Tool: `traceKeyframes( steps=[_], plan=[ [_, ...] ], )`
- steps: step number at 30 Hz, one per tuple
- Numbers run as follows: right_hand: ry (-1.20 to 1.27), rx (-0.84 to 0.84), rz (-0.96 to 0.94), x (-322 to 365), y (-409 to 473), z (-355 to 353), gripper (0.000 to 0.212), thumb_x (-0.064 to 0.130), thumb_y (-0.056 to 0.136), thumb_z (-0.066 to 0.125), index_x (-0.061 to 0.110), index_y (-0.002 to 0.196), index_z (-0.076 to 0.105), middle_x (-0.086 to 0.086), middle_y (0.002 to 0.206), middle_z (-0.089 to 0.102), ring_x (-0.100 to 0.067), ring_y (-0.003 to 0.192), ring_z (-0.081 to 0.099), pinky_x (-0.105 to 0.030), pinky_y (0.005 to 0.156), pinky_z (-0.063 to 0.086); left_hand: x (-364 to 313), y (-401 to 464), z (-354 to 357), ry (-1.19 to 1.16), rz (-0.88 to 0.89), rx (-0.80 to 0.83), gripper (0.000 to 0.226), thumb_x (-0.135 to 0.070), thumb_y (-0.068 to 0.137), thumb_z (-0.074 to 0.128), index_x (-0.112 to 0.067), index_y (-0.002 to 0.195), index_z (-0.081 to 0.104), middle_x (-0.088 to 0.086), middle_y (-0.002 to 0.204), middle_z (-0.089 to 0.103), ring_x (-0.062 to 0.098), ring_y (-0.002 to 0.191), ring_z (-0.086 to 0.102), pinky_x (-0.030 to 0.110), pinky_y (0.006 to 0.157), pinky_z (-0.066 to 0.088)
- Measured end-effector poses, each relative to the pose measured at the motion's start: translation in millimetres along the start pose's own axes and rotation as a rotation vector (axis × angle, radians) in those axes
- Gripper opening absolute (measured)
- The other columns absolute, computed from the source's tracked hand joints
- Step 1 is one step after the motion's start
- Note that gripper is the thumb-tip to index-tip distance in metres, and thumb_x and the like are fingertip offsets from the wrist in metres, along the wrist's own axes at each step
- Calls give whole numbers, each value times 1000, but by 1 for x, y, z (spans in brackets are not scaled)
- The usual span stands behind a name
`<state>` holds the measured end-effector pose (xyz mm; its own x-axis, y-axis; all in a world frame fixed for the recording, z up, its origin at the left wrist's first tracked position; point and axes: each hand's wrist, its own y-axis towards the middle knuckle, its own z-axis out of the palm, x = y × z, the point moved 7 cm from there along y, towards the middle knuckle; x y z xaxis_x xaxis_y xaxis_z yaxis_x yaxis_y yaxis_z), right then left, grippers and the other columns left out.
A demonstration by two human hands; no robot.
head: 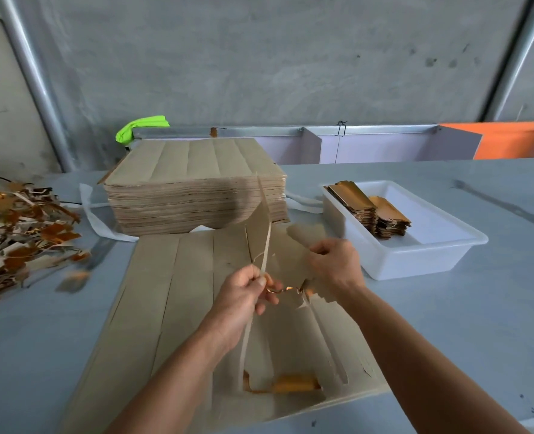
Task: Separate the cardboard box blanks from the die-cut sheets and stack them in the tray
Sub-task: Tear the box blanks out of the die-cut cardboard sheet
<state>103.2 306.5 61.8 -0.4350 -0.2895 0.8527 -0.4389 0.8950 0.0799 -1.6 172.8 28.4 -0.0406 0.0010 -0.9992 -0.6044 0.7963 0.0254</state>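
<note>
Fingers [261,278] of the left hand [243,292] are curling in and pinching a thin waste strip [264,245], thumb on top. Strip is running up past the hand and down along the forearm; likely being held taut so it peels clean along the cut.

Right hand [334,261] is gripping a box blank [306,234], fingers folded round its edge, knuckles to camera. Blank is lifted off the sheet and looks almost free, probably being pulled away from the strip to break the last nicks.

Both hands are working just above the top die-cut sheet [178,296], lying flat on the grey table [447,324] right in front of the person. Its right part is already torn open, gold-orange face showing at the near edge; left panels are looking intact.

Right of the sheet, within easy reach of the right hand, a white plastic tray [394,261] is holding two short stacks of finished blanks [372,211] at its far-left end.

Left, a scrap heap [18,223] is spreading over the table edge, where waste seems to go.

Farther back, a tall stack of uncut sheets [193,189] is waiting, a lime-green cloth [140,128] behind it against the concrete wall.

Judgement: early in the job, much stock left.
</note>
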Motion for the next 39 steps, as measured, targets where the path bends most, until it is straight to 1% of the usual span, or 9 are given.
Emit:
traceKeyframes(
  steps=[7, 12, 15, 19, 25, 28, 31, 33, 39],
  plan=[
    [-220, 41, -158, 14, 10, 35, 22, 9, 77, 59, 17, 57, 53, -7, 69, 56, -30, 77, 59, -26, 63, 42, 8, 10, 30, 154, -57, 213, 27, -13, 98, 45, -15, 72, 51, -2, 60, 55, 8, 54, 47, 13, 45, 33],
    [-55, 35, 116, -14, 38, 13, 17, -4, 78, 55, 7, 69, 66, -7, 67, 60, -22, 54, 62, -32, 47, 55, 19, 42, 1, 390, -20, -162, 34, -23, 95, 52, -17, 62, 53, -5, 44, 42, 12, 41, 40, 22, 45, 33],
    [-44, 33, 228, -34, 45, -1, 32, -8, 77, 55, 5, 104, 66, -15, 101, 62, -31, 94, 62, -44, 82, 55, 38, 59, -10, 368, -115, -307, 36, -18, 95, 50, -15, 59, 57, 4, 55, 53, 20, 53, 48, 28, 56, 42],
    [195, 13, 436, -67, 35, -8, 48, -18, 78, 56, -3, 123, 55, -24, 108, 58, -39, 99, 57, -53, 92, 48, 61, 67, -26, 330, -203, -466, 38, -15, 96, 44, -9, 60, 55, 4, 53, 58, 21, 47, 52, 31, 56, 46],
    [607, -204, 402, -87, 19, -27, 47, -11, 83, 57, 20, 118, 55, 0, 83, 53, -23, 72, 55, -47, 67, 57, 69, 69, -34, 153, -161, -546, 37, 13, 84, 29, -15, 96, 50, 6, 73, 53, 6, 25, 43, 16, 28, 29],
    [429, -261, 212, -79, 13, -34, 44, -11, 82, 46, 23, 107, 58, -4, 84, 55, -30, 67, 58, -38, 41, 53, 67, 70, -33, 82, -124, -513, 65, 18, 80, 23, -32, 113, 46, 6, 80, 50, 5, 28, 42, 16, 30, 33],
    [75, -182, -91, -53, 13, -23, 77, -14, 82, 35, 35, 141, 39, -3, 92, 55, -33, 74, 57, -35, 55, 47, 62, 75, -32, 130, -103, -481, 59, 14, 85, 28, -28, 119, 53, 5, 85, 56, 17, 56, 57, 27, 55, 52],
    [-170, -198, -308, -27, 15, -13, 64, -14, 81, 41, 19, 134, 54, -3, 101, 57, -30, 83, 57, -34, 66, 44, 57, 81, -31, 135, -67, -442, 56, 13, 87, 31, -21, 123, 58, 4, 89, 59, 24, 75, 57, 33, 74, 51],
    [-723, -95, -464, 21, 52, 37, 33, -8, 85, 42, 6, 109, 60, -5, 117, 55, -27, 83, 56, -31, 62, 37, 51, 81, -30, 52, -143, -335, 61, 19, 84, 25, -22, 99, 69, -11, 102, 63, 9, 70, 59, 13, 44, 43]
  ],
)
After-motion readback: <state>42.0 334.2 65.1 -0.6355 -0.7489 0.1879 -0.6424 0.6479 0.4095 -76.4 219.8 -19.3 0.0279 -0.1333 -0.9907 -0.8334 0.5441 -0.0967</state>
